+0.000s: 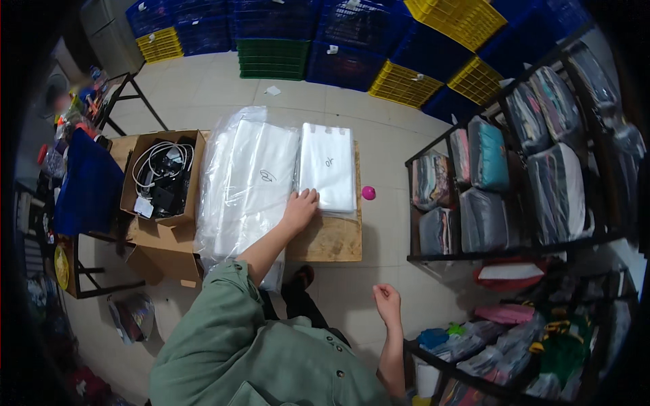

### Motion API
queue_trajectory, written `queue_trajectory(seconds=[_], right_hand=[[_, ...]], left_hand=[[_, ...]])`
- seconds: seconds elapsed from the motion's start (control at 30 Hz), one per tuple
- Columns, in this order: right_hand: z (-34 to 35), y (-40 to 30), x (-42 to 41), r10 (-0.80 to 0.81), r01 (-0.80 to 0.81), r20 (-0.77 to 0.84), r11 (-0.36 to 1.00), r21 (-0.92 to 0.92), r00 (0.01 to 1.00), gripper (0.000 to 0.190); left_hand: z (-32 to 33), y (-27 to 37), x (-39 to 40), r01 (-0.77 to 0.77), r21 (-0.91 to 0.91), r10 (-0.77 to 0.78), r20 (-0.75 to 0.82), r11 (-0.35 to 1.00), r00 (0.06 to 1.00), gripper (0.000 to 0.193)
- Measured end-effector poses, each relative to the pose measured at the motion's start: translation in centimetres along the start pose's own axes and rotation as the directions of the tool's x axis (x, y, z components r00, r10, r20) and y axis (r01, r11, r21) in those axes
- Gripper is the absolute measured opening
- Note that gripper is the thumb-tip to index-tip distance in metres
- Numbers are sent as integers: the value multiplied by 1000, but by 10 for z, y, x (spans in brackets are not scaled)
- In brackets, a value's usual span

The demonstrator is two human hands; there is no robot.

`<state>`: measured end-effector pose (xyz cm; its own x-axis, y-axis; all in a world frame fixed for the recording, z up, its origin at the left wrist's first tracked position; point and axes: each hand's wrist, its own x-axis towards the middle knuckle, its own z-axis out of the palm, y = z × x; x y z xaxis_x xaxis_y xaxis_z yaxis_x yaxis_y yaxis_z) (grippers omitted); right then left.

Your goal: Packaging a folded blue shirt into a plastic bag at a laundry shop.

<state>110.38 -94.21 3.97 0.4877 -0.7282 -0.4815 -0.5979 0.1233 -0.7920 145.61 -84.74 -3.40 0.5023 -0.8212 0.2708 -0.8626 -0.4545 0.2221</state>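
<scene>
My left hand (303, 206) rests on the plastic bags, its fingers spread at the seam between two stacks. Left of it lies a large stack of clear plastic bags (254, 177), partly inside a crinkled clear wrapper (212, 203). A smaller, neat stack of clear plastic bags (327, 162) lies to its right, near the edge of the wooden table (330, 238). Both stacks bear handwritten marks. Away from the table, over the floor, my right hand (388, 302) hangs with its fingers curled in, and nothing shows in it.
A cardboard box (198, 167) of cables and black items stands on the table's left. A pink round object (368, 193) is past the right edge. Racks of bagged textiles (487, 223) line the right side; stacked plastic crates (274, 58) stand at the back.
</scene>
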Motion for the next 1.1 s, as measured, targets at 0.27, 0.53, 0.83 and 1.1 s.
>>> queue_trajectory(seconds=[0.27, 0.53, 0.83, 1.1], right_hand=[[40, -91, 90, -102, 84, 230, 993, 88, 968, 35], [69, -85, 143, -35, -470, 575, 535, 702, 818, 57], [66, -65, 136, 137, -254, 441, 942, 218, 887, 31], [50, -42, 104, 217, -342, 435, 911, 232, 874, 31]], left_hand=[[-42, 10, 33, -116, -263, 71, -175, 958, 982, 9], [-58, 66, -64, -109, -335, 185, 204, 936, 961, 28], [-57, -3, 41, 266, -586, -138, 255, 766, 957, 18], [18, -67, 120, 206, -329, -76, 366, 922, 927, 16]])
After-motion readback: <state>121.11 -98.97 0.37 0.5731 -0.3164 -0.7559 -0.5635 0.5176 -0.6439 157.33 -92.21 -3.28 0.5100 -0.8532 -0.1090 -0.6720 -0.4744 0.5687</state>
